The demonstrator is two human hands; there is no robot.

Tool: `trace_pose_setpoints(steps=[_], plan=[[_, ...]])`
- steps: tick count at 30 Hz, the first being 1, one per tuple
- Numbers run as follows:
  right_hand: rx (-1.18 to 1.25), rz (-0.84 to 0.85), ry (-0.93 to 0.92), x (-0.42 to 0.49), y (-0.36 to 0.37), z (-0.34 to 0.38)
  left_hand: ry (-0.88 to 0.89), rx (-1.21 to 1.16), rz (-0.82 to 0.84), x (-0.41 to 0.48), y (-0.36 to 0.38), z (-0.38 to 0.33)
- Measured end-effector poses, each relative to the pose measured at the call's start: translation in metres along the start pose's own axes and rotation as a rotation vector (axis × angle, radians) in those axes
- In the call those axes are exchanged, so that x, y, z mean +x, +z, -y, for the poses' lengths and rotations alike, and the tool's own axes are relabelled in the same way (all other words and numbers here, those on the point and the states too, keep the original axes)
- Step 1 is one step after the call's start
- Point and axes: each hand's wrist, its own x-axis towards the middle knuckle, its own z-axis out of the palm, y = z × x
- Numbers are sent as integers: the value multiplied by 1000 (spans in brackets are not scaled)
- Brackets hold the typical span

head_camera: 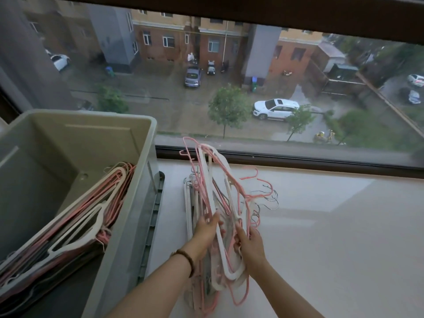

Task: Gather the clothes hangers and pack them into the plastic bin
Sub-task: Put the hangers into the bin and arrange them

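Note:
A bundle of pink and white clothes hangers (214, 187) stands tilted on the white windowsill, hooks pointing right. My left hand (205, 232) grips the bundle from the left side, a bead bracelet on the wrist. My right hand (250, 245) holds the bundle from the right, fingers curled round several hangers. More hangers (190, 203) lie flat on the sill under the bundle. The grey plastic bin (135, 203) stands to the left, with a stack of pink and white hangers (87, 216) lying slanted inside it.
The bin's grey lid (152, 228) lies beside the bin, between it and the bundle. The white windowsill (332, 237) stretches out to the right. A large window (252, 88) with a dark frame runs along the far edge, looking down on a street.

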Motion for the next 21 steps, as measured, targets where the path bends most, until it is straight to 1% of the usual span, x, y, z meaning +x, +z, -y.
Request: trace_pose_setpoints(steps=[2,5,8,11,14,18,21], plan=[[61,-11,-14,-6,0,12,109,81,24,-12,5,-18],[131,-27,-66,-19,6,34,271,127,36,-32,9,-45],[178,-48,-134,-35,17,68,413,94,94,-57,1,-76],[215,-55,-195,-53,36,110,545,33,116,-81,-16,-110],[235,-20,-302,-67,63,148,655,-4,119,-103,-45,-140],[237,47,-403,-88,109,190,790,-43,110,-136,-101,-173],[218,106,-479,-107,154,205,866,-5,60,-158,-152,-188]])
